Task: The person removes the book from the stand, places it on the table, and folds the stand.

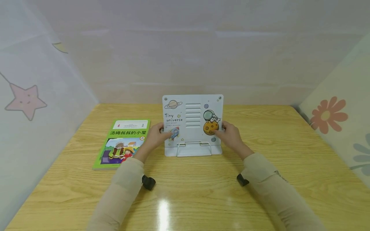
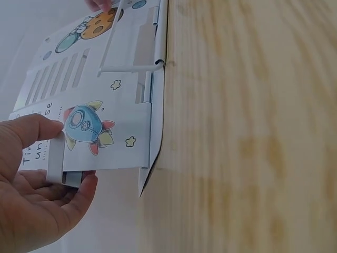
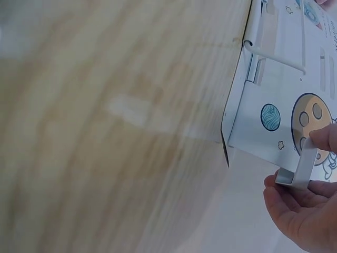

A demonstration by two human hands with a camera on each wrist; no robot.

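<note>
A white book stand (image 1: 193,120) printed with a rocket, planets and an astronaut stands upright on the table, its back panel raised and a wire page holder (image 1: 194,155) at its front. My left hand (image 1: 157,136) grips the stand's left edge, thumb in front and fingers behind, around a white side clip (image 2: 56,158). On the opposite edge my right hand (image 1: 231,136) does the same, pinching the right side clip (image 3: 304,164) between thumb and fingers. The stand's rear support is hidden in every view.
A green-covered picture book (image 1: 124,144) lies flat at the left, partly behind my left forearm. The wooden table (image 1: 196,195) ends at a pale cloth backdrop (image 1: 190,64) behind the stand. Printed cloth also hangs on both sides.
</note>
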